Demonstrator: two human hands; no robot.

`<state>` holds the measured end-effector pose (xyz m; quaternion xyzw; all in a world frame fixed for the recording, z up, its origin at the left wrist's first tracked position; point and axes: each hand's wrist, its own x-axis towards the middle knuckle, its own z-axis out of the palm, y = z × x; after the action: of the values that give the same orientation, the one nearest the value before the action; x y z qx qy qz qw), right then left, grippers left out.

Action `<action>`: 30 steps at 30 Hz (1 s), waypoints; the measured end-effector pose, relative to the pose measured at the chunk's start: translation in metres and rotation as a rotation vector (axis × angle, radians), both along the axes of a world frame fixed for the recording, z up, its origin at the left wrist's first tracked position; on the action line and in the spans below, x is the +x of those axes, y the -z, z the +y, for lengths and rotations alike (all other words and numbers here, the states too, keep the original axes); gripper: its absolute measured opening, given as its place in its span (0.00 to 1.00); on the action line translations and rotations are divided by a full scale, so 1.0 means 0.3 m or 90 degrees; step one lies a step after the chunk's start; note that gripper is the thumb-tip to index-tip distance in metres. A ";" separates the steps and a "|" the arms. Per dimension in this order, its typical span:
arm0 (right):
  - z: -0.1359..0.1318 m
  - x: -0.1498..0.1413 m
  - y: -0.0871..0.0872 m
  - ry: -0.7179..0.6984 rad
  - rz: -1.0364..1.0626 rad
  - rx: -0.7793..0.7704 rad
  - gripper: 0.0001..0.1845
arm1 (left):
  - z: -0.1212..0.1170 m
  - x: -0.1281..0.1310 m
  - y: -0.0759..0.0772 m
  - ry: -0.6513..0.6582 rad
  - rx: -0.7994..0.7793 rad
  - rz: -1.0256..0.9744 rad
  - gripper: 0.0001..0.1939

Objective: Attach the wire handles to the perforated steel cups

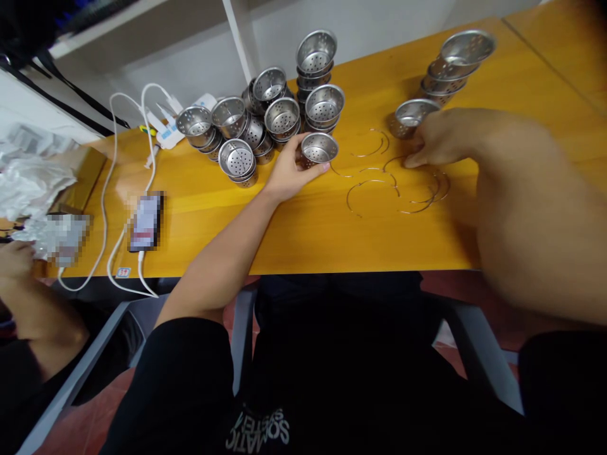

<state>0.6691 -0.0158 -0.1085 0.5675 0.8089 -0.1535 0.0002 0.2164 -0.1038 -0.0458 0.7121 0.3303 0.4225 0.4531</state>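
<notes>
Here, the left hand (288, 170) clasps a cup (320, 147), with curved wires (372, 181) between it and the right hand (443, 136), whose grip I can't tell

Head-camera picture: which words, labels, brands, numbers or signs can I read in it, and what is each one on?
"SOMATIC SYSTEM": on the black shirt, upside down and creased.
Small label at the table edge: too small to read surely.
Phone screen: blurred out, unreadable.
White power strip: any print is too small to read.
Metal cup in the left hand: no lettering visible.
</notes>
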 end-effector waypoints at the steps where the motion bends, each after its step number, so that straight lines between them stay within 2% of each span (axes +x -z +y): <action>1: -0.016 -0.023 -0.023 -0.010 -0.019 -0.023 0.31 | 0.002 -0.001 0.002 0.000 0.005 0.001 0.51; 3: -0.041 -0.071 -0.063 -0.021 -0.051 -0.049 0.31 | 0.004 -0.002 0.005 0.007 0.014 0.012 0.51; 5: -0.058 -0.117 -0.093 -0.019 -0.049 -0.027 0.32 | 0.004 -0.003 0.007 0.014 0.026 0.032 0.51; 10: -0.095 -0.195 -0.129 -0.061 0.146 0.037 0.31 | -0.003 -0.003 0.003 0.001 0.061 0.053 0.49; 15: -0.120 -0.248 -0.109 -0.061 0.314 0.076 0.35 | -0.009 -0.002 -0.004 0.006 0.070 0.057 0.50; 18: -0.113 -0.282 -0.079 0.000 0.396 0.120 0.31 | -0.007 0.000 -0.001 0.024 0.086 0.057 0.51; 22: -0.119 -0.347 -0.072 0.055 0.455 0.143 0.34 | -0.002 0.000 0.000 0.013 0.138 0.087 0.49; 25: -0.165 -0.419 -0.118 0.037 0.482 0.175 0.34 | 0.003 -0.008 -0.003 -0.018 0.183 0.118 0.47; 30: -0.299 -0.561 -0.257 0.046 0.504 0.193 0.31 | 0.002 -0.017 -0.004 -0.028 0.184 0.127 0.47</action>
<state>0.5008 -0.1055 -0.0314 0.4864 0.7398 -0.2388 -0.3989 0.2113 -0.1033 -0.0446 0.8005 0.3252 0.4028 0.3019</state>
